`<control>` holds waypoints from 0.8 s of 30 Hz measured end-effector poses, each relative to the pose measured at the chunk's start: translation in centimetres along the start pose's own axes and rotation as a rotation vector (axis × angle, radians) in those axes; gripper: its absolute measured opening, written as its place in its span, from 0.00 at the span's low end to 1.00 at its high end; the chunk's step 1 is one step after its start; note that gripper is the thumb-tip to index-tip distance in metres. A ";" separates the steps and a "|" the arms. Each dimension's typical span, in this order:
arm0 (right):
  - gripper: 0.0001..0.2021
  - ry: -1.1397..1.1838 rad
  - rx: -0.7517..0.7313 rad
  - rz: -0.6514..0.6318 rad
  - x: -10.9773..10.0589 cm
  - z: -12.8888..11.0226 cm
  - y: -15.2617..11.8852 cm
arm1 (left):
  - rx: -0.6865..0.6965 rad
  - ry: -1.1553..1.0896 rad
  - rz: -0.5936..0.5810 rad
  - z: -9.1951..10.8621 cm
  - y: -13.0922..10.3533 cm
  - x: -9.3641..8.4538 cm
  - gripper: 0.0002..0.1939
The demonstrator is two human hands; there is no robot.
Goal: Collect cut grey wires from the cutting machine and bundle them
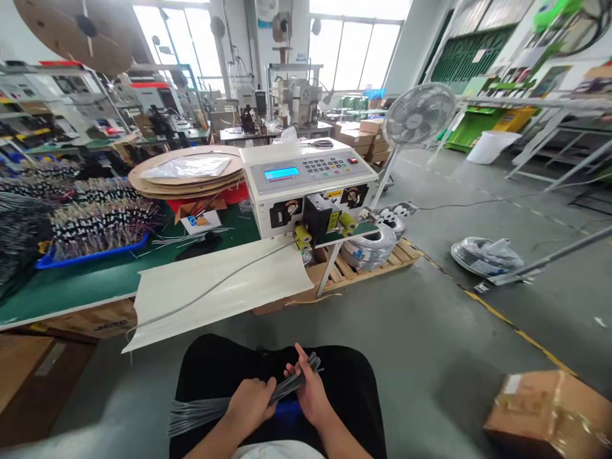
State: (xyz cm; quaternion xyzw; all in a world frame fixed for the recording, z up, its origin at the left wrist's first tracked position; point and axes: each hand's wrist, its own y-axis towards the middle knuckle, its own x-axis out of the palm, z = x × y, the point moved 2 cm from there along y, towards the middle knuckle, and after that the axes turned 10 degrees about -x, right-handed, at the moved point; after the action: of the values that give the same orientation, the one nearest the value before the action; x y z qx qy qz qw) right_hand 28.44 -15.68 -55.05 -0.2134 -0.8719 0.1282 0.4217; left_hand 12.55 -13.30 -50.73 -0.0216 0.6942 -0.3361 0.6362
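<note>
Across my lap lies a bundle of grey cables (198, 414), its loose ends fanned out at the left. My left hand (251, 403) is wrapped round the middle of the bundle. Near the bundle's right end, my right hand (308, 386) curls around it, with one finger pointing up and the cut ends sticking out past the fingers. In front of me stands a white wire cutting machine (310, 185) with a lit blue display. A single grey cable (215, 287) runs from its rollers over a cream sheet (268, 284).
On the green table (29, 296), a blue tray (95, 258) holds many wired connectors. Cardboard discs (186, 185) are stacked beside the machine. Cable coils (370, 248) lie on a wooden pallet (399, 258). A fan (419, 115) and a cardboard box (549, 411) are at the right.
</note>
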 end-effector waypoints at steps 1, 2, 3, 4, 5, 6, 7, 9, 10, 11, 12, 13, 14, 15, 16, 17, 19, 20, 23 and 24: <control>0.26 -0.032 -0.018 0.002 0.1 0.0 0.0 | 0.002 0.001 -0.003 0.1 -0.1 0.0 0.16; 0.25 -0.061 -0.031 0.012 0.1 0.0 -0.1 | 0.001 -0.001 -0.010 0.2 -0.3 -0.2 0.16; 0.24 -0.080 -0.042 0.027 0.1 0.0 0.0 | 0.004 -0.011 -0.016 0.3 -0.6 -0.6 0.16; 0.22 -0.088 -0.048 0.037 0.0 0.1 0.0 | 0.009 -0.030 -0.004 0.3 -0.9 -1.3 0.18; 0.20 -0.087 -0.049 0.038 0.0 0.2 0.1 | 0.023 -0.059 0.038 0.3 -1.4 -2.5 0.19; 0.19 -0.078 -0.048 0.032 0.0 0.4 0.1 | 0.048 -0.095 0.116 0.2 -2.0 -4.1 0.20; 0.18 -0.066 -0.049 0.020 0.0 0.5 0.2 | 0.084 -0.127 0.228 0.0 -2.6 -6.2 0.21; 0.17 -0.046 -0.048 0.008 -0.1 0.5 0.3 | 0.146 -0.157 0.520 -0.8 -3.7 -11.2 0.19; 0.17 -0.039 -0.042 0.010 -0.1 0.5 0.3 | 0.146 -0.147 0.663 -1.4 -4.0 -13.9 0.19; 0.16 -0.035 -0.035 0.014 -0.1 0.5 0.2 | 0.107 -0.127 0.792 -2.2 -4.1 -16.4 0.19; 0.16 -0.033 -0.025 0.021 -0.1 0.5 0.2 | 0.038 -0.101 0.898 -3.1 -4.1 -18.6 0.19; 0.15 -0.036 -0.013 0.027 -0.2 0.5 0.2 | -0.048 -0.075 0.979 -4.0 -3.9 -20.3 0.21; 0.15 -0.042 -0.001 0.031 -0.3 0.6 0.2 | -0.133 -0.055 1.032 -4.8 -3.6 -21.4 0.23; 0.16 -0.048 0.006 0.031 -0.4 0.6 0.3 | -0.196 -0.041 1.053 -5.5 -3.3 -22.0 0.26; 0.16 -0.053 0.011 0.031 -0.5 0.7 0.3 | -0.233 -0.033 1.048 -6.1 -2.9 -22.0 0.28; 0.16 -0.054 0.014 0.026 -0.7 0.8 0.4 | -0.246 -0.030 1.025 -6.5 -2.7 -21.6 0.30; 0.18 -0.046 0.014 0.008 -1.0 0.9 0.5 | -0.241 -0.031 0.965 -7.0 -2.5 -20.0 0.29; 0.19 -0.039 0.012 0.002 -1.1 0.9 0.6 | -0.242 -0.033 0.944 -7.1 -2.6 -19.2 0.27; 0.22 -0.031 -0.003 -0.012 -1.1 0.9 0.5 | -0.249 -0.034 0.953 -7.7 -3.6 -17.8 0.19; 0.23 -0.034 -0.011 -0.020 -1.0 0.8 0.5 | -0.222 -0.030 0.970 -7.8 -4.1 -17.6 0.16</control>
State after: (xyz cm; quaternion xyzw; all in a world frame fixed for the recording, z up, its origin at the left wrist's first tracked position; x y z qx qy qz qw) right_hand 28.49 -15.79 -56.40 -0.2050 -0.8816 0.1229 0.4070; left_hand 7.23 -5.00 -33.67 0.2316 0.6466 0.0749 0.7230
